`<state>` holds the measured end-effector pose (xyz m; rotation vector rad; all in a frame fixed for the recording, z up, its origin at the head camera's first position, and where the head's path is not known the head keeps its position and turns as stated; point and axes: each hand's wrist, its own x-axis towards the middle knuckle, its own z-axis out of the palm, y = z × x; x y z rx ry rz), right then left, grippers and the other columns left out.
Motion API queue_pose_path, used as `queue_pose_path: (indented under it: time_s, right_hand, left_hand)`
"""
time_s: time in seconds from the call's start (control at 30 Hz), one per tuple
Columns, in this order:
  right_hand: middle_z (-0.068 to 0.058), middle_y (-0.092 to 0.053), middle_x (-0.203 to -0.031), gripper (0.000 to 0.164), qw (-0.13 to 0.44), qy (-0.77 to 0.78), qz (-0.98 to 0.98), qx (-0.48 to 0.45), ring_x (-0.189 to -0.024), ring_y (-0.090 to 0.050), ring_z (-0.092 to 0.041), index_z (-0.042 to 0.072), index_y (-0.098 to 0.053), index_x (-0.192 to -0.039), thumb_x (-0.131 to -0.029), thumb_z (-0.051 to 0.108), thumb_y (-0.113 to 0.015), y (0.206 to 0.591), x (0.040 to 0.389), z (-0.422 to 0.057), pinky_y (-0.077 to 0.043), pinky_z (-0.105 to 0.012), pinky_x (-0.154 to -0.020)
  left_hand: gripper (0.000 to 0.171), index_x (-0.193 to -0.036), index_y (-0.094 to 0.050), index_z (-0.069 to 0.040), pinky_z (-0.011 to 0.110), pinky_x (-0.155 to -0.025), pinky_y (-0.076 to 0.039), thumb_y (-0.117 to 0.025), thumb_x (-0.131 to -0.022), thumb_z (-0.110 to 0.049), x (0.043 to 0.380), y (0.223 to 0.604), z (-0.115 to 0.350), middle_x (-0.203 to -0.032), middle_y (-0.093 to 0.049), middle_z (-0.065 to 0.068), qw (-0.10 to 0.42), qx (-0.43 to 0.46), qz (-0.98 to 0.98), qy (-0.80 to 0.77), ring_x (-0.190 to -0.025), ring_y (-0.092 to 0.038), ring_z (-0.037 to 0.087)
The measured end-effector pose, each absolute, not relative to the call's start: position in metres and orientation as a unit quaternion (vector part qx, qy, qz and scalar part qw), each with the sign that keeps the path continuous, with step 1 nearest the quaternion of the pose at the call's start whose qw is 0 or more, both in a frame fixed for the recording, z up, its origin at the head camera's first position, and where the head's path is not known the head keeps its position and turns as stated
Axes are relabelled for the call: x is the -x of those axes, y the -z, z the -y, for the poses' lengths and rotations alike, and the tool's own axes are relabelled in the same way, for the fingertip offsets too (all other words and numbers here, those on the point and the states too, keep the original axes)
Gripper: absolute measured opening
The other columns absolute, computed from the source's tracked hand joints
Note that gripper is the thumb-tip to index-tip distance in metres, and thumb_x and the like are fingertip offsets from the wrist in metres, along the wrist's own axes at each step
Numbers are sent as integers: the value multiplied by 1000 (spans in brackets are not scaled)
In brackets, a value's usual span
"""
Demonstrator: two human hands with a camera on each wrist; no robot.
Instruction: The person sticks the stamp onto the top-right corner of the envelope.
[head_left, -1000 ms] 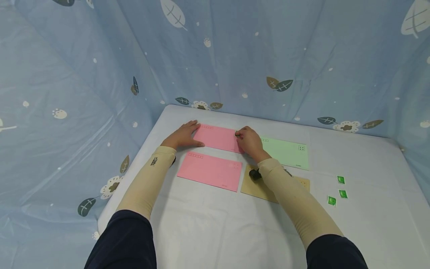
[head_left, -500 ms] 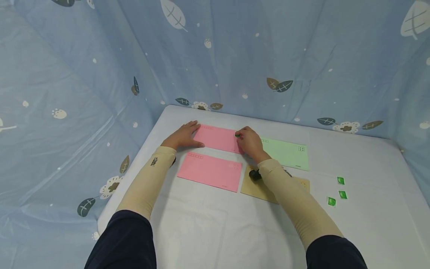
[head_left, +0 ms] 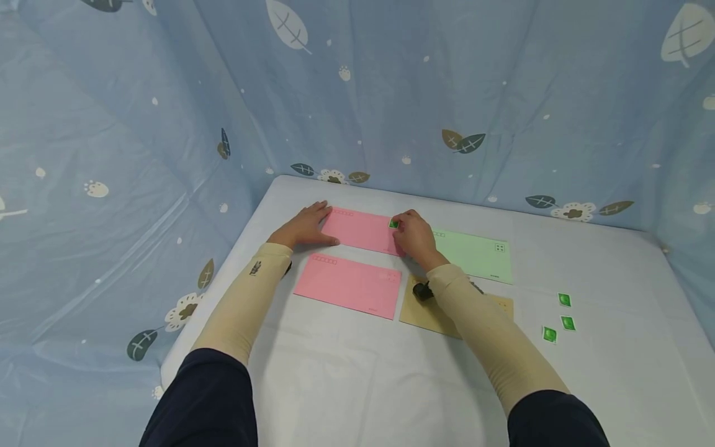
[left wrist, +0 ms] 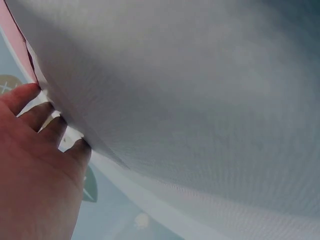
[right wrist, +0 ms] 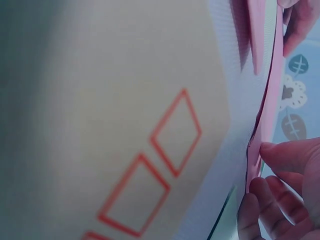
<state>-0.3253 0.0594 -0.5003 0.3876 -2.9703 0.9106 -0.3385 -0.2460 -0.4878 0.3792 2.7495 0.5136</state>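
My left hand (head_left: 304,226) lies with fingers spread at the left end of the upper pink envelope (head_left: 357,231), thumb at its lower left corner. At that envelope's top right corner, my right hand (head_left: 416,238) holds a small green stamp (head_left: 393,224) at its fingertips. The stamp faces up, its right side partly covered by the fingers. In the right wrist view, the curled fingers and thumb (right wrist: 287,152) are close over the pink paper. The left wrist view shows the left fingers (left wrist: 52,130) reaching the paper's edge.
A second pink envelope (head_left: 347,285) lies nearer me. A light green envelope (head_left: 475,254) is to the right, partly behind the right hand. The right forearm crosses over a tan envelope (head_left: 427,313). Three green stamps, one being this stamp (head_left: 565,300), lie on the white tablecloth (head_left: 625,372).
The stamp at the right fingertips has turned from steeply tilted to nearly flat, so its green face now shows. Both hands have stayed in almost the same place.
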Motion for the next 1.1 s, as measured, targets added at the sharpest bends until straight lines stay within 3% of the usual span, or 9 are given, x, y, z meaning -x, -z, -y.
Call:
queue_pose_path:
  time_s: [0.27,0.6,1.1]
  right_hand:
    - [-15,-60,-125,30,7,-287,949,-128,-90,-62,-24,4,-71,-124,-94,9,-67,500,324,-60,-54,-39,-75]
    - [-16,-60,-124,33,9,-295,947,-127,-93,-63,-25,2,-69,-126,-94,10,-68,499,322,-62,-55,-40,-79]
    - [-16,-60,-131,37,6,-300,946,-119,-111,-64,-33,4,-66,-132,-98,18,-62,493,318,-69,-52,-47,-99]
  left_hand:
    - [113,-162,-19,-3,46,-127,-4,-76,-83,-59,340,488,245,-170,-10,13,155,-151,-961,-172,-157,-5,28]
    - [114,-162,-19,-3,45,-127,-5,-76,-82,-59,336,485,244,-170,-13,14,150,-154,-958,-192,-157,-8,28]
    - [115,-163,-21,-7,48,-125,-16,-78,-80,-62,333,485,245,-169,-19,12,136,-155,-957,-206,-156,-13,31]
